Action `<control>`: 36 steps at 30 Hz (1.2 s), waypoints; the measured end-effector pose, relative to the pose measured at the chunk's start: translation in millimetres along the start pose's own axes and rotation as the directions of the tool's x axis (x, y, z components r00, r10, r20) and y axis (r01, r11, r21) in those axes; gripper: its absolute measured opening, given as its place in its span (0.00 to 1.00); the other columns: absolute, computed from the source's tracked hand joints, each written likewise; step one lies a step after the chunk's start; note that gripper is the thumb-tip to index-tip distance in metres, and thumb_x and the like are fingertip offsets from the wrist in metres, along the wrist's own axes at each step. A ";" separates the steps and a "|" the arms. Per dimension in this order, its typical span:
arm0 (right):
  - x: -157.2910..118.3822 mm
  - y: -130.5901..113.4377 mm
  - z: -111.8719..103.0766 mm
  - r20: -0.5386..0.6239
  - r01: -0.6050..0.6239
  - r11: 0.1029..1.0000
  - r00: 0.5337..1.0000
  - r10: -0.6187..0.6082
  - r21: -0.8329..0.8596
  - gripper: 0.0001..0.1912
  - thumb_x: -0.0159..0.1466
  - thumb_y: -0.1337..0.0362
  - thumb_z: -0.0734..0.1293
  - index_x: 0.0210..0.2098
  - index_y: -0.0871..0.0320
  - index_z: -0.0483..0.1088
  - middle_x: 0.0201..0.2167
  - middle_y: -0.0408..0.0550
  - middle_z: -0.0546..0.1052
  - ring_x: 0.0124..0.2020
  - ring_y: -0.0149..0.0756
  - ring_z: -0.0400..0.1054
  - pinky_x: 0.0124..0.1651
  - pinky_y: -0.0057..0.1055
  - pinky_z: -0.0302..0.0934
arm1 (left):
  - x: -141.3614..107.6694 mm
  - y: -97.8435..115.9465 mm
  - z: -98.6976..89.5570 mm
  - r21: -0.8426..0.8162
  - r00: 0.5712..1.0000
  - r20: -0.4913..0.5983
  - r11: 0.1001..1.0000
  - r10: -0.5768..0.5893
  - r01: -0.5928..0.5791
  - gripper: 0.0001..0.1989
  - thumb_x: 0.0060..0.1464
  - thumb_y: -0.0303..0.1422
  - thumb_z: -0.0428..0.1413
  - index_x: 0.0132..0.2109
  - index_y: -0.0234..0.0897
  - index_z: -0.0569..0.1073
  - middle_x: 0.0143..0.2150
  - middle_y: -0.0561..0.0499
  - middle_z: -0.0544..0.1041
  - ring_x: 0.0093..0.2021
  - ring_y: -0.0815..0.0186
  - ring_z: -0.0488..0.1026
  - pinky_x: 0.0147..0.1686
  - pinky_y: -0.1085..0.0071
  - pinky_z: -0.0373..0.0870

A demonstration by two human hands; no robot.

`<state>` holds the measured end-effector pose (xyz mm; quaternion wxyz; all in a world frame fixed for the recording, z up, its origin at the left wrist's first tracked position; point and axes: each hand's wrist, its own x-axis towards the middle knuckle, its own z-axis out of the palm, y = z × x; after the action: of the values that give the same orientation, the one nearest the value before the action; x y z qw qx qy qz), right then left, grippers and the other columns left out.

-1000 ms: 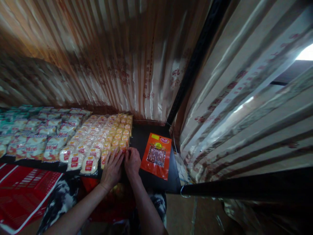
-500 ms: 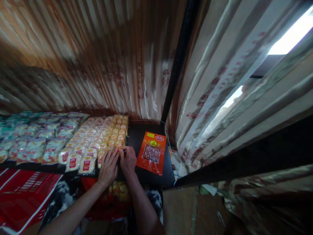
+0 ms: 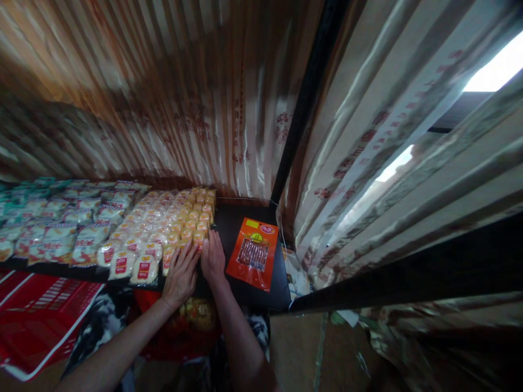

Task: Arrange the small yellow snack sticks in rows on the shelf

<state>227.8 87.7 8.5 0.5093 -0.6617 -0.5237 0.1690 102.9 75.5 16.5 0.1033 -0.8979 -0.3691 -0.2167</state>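
My left hand (image 3: 183, 276) lies with its fingers stretched over the front of the small yellow snack packets (image 3: 192, 219), which stand in tight rows. Along the right side of those rows, my right hand (image 3: 213, 257) is held upright and flat, fingers straight and close to the end packets. I cannot tell whether its palm presses on them. Neither hand grips anything. Left of the yellow rows are clear-wrapped white round packets (image 3: 144, 269) with red labels. An orange flat pouch (image 3: 252, 253) with a window lies to the right of my right hand.
Blue-and-white packets (image 3: 89, 243) and green ones (image 3: 16, 207) fill the left of the black shelf (image 3: 241, 298). Below it sit a red basket (image 3: 36, 321) and a red container with yellow packets (image 3: 198, 314). A black post (image 3: 300, 103) and pleated sheeting (image 3: 229, 71) bound the back.
My right hand has gone from curled fingers at the front corner to straight fingers laid along the side of the yellow rows. My left hand stays nearly in place.
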 end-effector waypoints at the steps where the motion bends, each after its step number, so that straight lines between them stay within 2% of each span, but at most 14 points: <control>1: -0.5 -1.3 -0.6 0.023 0.019 1.000 1.000 -0.018 -0.019 0.25 0.67 0.62 0.49 0.56 0.70 0.61 0.57 0.61 0.65 0.62 0.41 0.53 0.62 0.45 0.49 | -0.2 -0.5 0.6 -0.001 1.000 -0.002 1.000 0.002 -0.002 0.26 0.53 0.23 0.44 0.60 0.33 0.62 0.61 0.42 0.64 0.66 0.57 0.47 0.62 0.51 0.48; 6: -3.6 -3.7 -2.5 0.079 0.067 0.993 0.995 -0.060 -0.093 0.25 0.66 0.63 0.50 0.58 0.70 0.60 0.57 0.61 0.65 0.63 0.42 0.51 0.62 0.44 0.49 | -0.8 -1.7 2.9 -0.013 1.000 0.000 1.000 0.004 -0.004 0.24 0.54 0.25 0.44 0.59 0.32 0.63 0.60 0.42 0.65 0.66 0.56 0.49 0.62 0.51 0.47; 10: 0.1 0.1 3.0 -0.002 0.027 0.998 1.000 -0.027 -0.055 0.26 0.67 0.62 0.48 0.60 0.70 0.57 0.59 0.61 0.62 0.63 0.40 0.51 0.63 0.44 0.49 | -1.4 -1.4 2.4 -0.014 1.000 0.006 1.000 0.002 -0.002 0.24 0.54 0.25 0.44 0.59 0.31 0.62 0.61 0.41 0.63 0.66 0.56 0.47 0.62 0.50 0.48; 14: 10.6 3.9 10.0 -0.052 0.005 1.000 0.999 -0.004 0.006 0.27 0.67 0.62 0.47 0.61 0.71 0.54 0.61 0.62 0.59 0.65 0.40 0.46 0.63 0.46 0.47 | -1.4 -0.8 0.9 -0.019 1.000 0.002 1.000 -0.001 0.001 0.25 0.54 0.24 0.44 0.60 0.32 0.62 0.62 0.42 0.63 0.66 0.58 0.48 0.62 0.51 0.48; 19: 22.8 3.2 17.3 -0.001 -0.025 0.999 1.000 0.025 0.033 0.27 0.67 0.63 0.47 0.61 0.73 0.53 0.62 0.64 0.57 0.65 0.42 0.44 0.64 0.47 0.46 | -0.2 -0.2 0.9 0.000 1.000 0.011 1.000 0.000 0.000 0.25 0.53 0.23 0.43 0.59 0.32 0.63 0.61 0.42 0.63 0.66 0.57 0.48 0.62 0.52 0.48; 26: 21.4 -3.1 23.4 0.085 -0.011 1.000 0.996 0.010 0.004 0.28 0.67 0.62 0.48 0.62 0.72 0.50 0.64 0.60 0.54 0.66 0.41 0.43 0.65 0.43 0.45 | 1.0 1.3 2.2 0.006 1.000 0.019 1.000 -0.006 0.006 0.22 0.55 0.25 0.43 0.56 0.29 0.66 0.58 0.41 0.68 0.66 0.56 0.49 0.63 0.51 0.47; 31: 28.1 0.0 19.9 0.066 -0.055 0.998 0.996 0.054 0.009 0.29 0.67 0.61 0.47 0.62 0.75 0.49 0.64 0.63 0.52 0.66 0.42 0.40 0.65 0.44 0.42 | 0.2 0.2 2.4 0.027 1.000 0.017 1.000 0.001 -0.002 0.24 0.54 0.24 0.44 0.58 0.29 0.64 0.60 0.41 0.65 0.66 0.57 0.49 0.62 0.52 0.48; 36: 45.3 4.2 18.5 0.041 -0.035 0.999 0.999 0.034 0.012 0.30 0.67 0.60 0.45 0.62 0.75 0.49 0.64 0.63 0.50 0.67 0.41 0.38 0.65 0.45 0.41 | 1.4 1.5 0.3 0.033 1.000 0.017 0.999 -0.002 0.002 0.27 0.52 0.22 0.43 0.60 0.31 0.62 0.62 0.43 0.63 0.66 0.57 0.48 0.62 0.52 0.47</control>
<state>233.8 136.3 11.1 0.4995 -0.6638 -0.5214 0.1946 105.0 75.4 16.8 0.1150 -0.8975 -0.3744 -0.2030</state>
